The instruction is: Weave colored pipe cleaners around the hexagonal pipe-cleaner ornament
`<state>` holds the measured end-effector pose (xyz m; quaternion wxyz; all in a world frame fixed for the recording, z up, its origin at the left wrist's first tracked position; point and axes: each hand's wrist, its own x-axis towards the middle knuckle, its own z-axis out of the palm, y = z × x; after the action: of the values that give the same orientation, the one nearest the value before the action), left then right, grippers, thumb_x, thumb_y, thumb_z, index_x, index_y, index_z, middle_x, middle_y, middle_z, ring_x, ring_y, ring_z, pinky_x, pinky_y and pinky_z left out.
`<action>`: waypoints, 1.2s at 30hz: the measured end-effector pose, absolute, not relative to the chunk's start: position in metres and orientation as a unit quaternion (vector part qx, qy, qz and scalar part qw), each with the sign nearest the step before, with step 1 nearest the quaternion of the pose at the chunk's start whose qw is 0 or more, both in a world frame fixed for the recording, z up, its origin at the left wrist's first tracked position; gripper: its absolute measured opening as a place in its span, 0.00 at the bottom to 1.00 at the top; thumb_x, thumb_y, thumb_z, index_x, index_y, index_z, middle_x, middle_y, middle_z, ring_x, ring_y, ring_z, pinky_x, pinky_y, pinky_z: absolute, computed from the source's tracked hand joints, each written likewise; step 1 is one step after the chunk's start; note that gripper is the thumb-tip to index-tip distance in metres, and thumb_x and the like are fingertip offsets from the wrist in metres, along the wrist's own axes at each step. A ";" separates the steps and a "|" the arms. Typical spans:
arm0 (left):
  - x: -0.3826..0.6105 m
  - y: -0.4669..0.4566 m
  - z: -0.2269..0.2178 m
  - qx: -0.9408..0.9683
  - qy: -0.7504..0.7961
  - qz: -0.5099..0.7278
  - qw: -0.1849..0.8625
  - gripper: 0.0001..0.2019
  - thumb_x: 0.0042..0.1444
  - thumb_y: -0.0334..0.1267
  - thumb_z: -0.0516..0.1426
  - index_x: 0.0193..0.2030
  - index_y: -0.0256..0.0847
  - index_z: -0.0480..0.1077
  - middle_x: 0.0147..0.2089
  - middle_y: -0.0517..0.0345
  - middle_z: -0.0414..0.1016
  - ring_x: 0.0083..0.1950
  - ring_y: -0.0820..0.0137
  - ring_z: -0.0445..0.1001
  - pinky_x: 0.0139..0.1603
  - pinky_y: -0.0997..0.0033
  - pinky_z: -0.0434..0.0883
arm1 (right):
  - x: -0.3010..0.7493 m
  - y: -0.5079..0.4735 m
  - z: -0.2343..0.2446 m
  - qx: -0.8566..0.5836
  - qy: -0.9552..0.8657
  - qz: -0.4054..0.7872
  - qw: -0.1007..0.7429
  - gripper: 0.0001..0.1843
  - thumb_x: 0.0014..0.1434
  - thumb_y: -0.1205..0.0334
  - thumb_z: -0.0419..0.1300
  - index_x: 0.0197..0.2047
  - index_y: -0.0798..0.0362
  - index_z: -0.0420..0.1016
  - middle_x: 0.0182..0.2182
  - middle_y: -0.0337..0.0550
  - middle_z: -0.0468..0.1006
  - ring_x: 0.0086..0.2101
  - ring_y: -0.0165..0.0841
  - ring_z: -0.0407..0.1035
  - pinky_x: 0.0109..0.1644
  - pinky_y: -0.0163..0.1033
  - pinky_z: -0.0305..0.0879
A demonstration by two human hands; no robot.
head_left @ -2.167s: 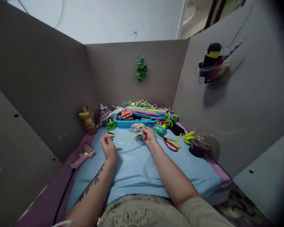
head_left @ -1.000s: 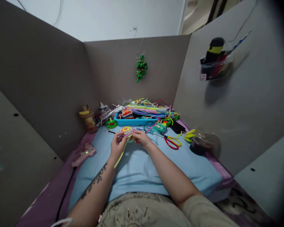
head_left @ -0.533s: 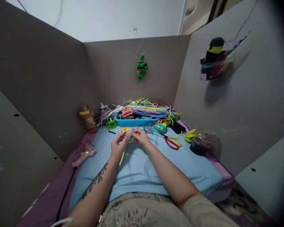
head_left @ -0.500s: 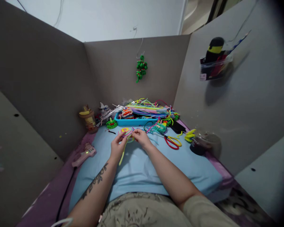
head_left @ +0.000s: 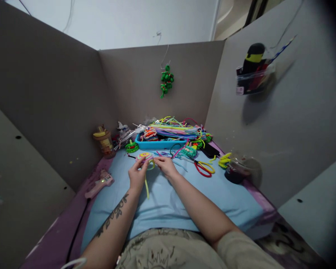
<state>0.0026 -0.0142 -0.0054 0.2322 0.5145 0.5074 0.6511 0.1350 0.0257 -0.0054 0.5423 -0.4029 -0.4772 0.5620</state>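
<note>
A small round piece of coiled, knotted cord [head_left: 145,155] in pink, yellow and pale green is pinched between the thumb and fingers of my left hand [head_left: 137,173]. From it a loose yellow cord end [head_left: 147,188] hangs over the blue cloth. My right hand [head_left: 165,166] is closed at the right edge of the piece, fingertips pressed together. It seems to pinch a thin strand there, too small to make out clearly. Beyond my right hand lie scissors [head_left: 204,169] with one red and one yellow handle, and a turquoise knotted piece [head_left: 189,151].
A blue tray [head_left: 162,144] heaped with coloured cords stands at the back. Left are a green knotted figure [head_left: 132,147], a cup [head_left: 105,142] and a pink glue-gun-like tool [head_left: 100,184]. Right are a black phone-like object [head_left: 210,150] and a dark-based tub [head_left: 235,173]. Grey panels [head_left: 162,104] surround the table.
The round piece and my left hand have shifted slightly left. My right hand has turned a little, and the hanging yellow end has swung to the right.
</note>
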 end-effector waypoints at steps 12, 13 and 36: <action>0.008 -0.021 -0.001 0.541 0.490 0.650 0.212 0.16 0.47 0.42 0.63 0.44 0.42 0.76 0.40 0.53 0.79 0.37 0.67 0.76 0.41 0.69 0.72 | 0.132 0.022 -0.004 -0.439 -0.424 0.549 0.571 0.13 0.37 0.54 0.67 0.24 0.54 0.78 0.16 0.35 0.69 0.18 0.25 0.55 0.21 0.32 0.47; 0.008 -0.020 -0.001 0.533 0.491 0.654 0.217 0.17 0.46 0.42 0.63 0.43 0.42 0.76 0.39 0.53 0.79 0.37 0.67 0.76 0.41 0.70 0.72 | 0.132 0.023 -0.005 -0.434 -0.423 0.556 0.569 0.13 0.37 0.53 0.68 0.25 0.54 0.78 0.17 0.36 0.70 0.19 0.25 0.55 0.22 0.32 0.47; 0.006 -0.009 -0.009 0.511 0.464 0.650 0.318 0.22 0.47 0.46 0.63 0.48 0.38 0.74 0.38 0.52 0.79 0.33 0.70 0.74 0.35 0.72 0.71 | 0.132 0.033 -0.013 -0.377 -0.356 0.653 0.553 0.13 0.33 0.58 0.69 0.19 0.55 0.71 0.13 0.32 0.65 0.16 0.22 0.54 0.19 0.31 0.44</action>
<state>0.0063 -0.0094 -0.0085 0.3179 0.5105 0.4639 0.6505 0.1319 0.0327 -0.0135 0.5527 -0.3766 -0.3559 0.6527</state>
